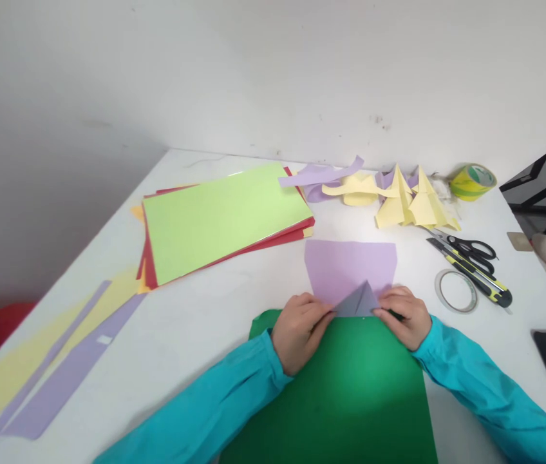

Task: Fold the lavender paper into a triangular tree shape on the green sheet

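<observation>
Across the white table [200,348], you sit before a large green sheet [331,393] that lies flat between your two teal sleeves. Beyond it, toward the left, you have a stack of colored paper [225,219], light green on top, red and orange edges showing beneath. Farther left lie long yellow and purple paper strips [70,374], side by side and overlapping. Just past the green sheet's far edge is a purple sheet [350,264]. Behind that, to the right, yellow folded shapes [398,203] rise to points, with loose curled strips [321,176] beside them. Your left hand [301,332] and right hand [405,316] rest at the green sheet's far edge, thumbs and fingers closed in a pinch. To your right are a yellow-green tape roll [473,182] near the wall, a utility knife [470,269] beside black-handled scissors [463,248], and a pale tape ring [439,290] lying flat just nearer to you. Smallest is the folded paper [357,301], a grayish triangle pointing away from you: your left hand grips its left corner, your right hand its right. You cannot quite tell from this view whether it joins the purple sheet behind it.
</observation>
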`<state>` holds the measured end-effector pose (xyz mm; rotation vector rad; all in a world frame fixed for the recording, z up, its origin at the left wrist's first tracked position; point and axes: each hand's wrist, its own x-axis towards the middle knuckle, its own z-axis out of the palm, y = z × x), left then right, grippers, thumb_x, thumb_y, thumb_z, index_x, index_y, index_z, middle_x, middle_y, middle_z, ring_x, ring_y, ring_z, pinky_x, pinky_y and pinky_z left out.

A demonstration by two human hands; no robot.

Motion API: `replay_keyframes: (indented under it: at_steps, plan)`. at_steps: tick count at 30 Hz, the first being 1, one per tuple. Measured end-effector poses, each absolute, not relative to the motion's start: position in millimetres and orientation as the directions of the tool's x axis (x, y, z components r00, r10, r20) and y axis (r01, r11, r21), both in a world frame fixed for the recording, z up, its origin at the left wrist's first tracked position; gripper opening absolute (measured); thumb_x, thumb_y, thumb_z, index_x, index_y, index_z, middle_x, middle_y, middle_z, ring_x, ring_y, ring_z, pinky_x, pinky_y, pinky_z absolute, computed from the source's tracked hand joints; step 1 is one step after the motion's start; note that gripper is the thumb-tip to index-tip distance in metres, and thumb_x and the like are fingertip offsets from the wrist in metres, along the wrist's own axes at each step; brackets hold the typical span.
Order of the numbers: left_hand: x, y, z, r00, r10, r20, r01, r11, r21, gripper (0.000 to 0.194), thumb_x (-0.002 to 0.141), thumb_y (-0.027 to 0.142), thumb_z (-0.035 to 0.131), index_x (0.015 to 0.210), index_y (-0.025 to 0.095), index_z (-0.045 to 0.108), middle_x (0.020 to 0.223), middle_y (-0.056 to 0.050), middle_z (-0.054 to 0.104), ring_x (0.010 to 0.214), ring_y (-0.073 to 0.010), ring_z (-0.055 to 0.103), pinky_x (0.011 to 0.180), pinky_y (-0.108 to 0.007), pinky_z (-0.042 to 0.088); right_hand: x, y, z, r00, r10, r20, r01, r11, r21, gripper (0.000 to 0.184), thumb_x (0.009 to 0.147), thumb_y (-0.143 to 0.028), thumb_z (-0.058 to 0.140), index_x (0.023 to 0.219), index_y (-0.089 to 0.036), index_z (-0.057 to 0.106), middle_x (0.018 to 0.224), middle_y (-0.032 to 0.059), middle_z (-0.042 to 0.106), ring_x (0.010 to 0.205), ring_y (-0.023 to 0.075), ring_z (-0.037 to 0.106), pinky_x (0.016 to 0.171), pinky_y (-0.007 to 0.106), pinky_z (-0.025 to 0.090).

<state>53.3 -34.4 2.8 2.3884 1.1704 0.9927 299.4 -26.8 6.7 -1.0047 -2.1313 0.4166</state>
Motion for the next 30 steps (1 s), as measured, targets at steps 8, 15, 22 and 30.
replay_keyframes:
  at_steps: [8, 15, 22, 30]
  plan:
    - [65, -30, -11, 0.211, 0.882, 0.422, 0.738, -0.427, 0.522, 0.028, 0.095, 0.034, 0.045, 0.103, 0.013, 0.062, 0.074, -0.005, 0.068, 0.065, -0.0172, 0.062, 0.064, -0.03, 0.051, 287, -25, -1, -0.235, 0.876, 0.42, 0.765, 0.434, -0.476, 0.021, 0.092, -0.028, 0.052, 0.107, -0.019, 0.063, 0.066, 0.0003, 0.066, 0.063, 0.0153, 0.06, 0.066, 0.03, 0.049]
    - [70, -25, -13, 0.285, 0.886, 0.366, 0.835, -0.416, 0.359, 0.026, 0.096, 0.029, 0.04, 0.106, 0.014, 0.059, 0.076, -0.006, 0.067, 0.066, -0.0195, 0.062, 0.063, -0.032, 0.05, 287, -19, -3, -0.395, 0.786, 0.475, 0.725, 0.585, -0.363, 0.02, 0.092, -0.018, 0.049, 0.1, -0.013, 0.067, 0.076, 0.0071, 0.067, 0.074, 0.0183, 0.056, 0.071, 0.031, 0.049]
    - [78, -23, -7, 0.327, 0.903, 0.278, 0.896, -0.39, 0.212, 0.018, 0.094, 0.022, 0.043, 0.1, 0.013, 0.057, 0.079, -0.007, 0.065, 0.071, -0.0229, 0.062, 0.066, -0.034, 0.049, 284, -19, -5, -0.43, 0.781, 0.452, 0.832, 0.538, -0.138, 0.025, 0.092, -0.018, 0.047, 0.101, -0.013, 0.07, 0.063, 0.0049, 0.055, 0.067, 0.0194, 0.046, 0.061, 0.031, 0.041]
    - [86, -16, 3, 0.335, 0.94, 0.067, 0.941, -0.337, 0.026, 0.023, 0.096, 0.02, 0.038, 0.084, 0.017, 0.058, 0.082, -0.007, 0.06, 0.063, -0.0213, 0.057, 0.057, -0.032, 0.042, 284, -18, -6, -0.439, 0.785, 0.437, 0.86, 0.508, -0.049, 0.023, 0.09, -0.017, 0.05, 0.1, -0.015, 0.07, 0.066, 0.0052, 0.057, 0.069, 0.0202, 0.045, 0.066, 0.031, 0.04]
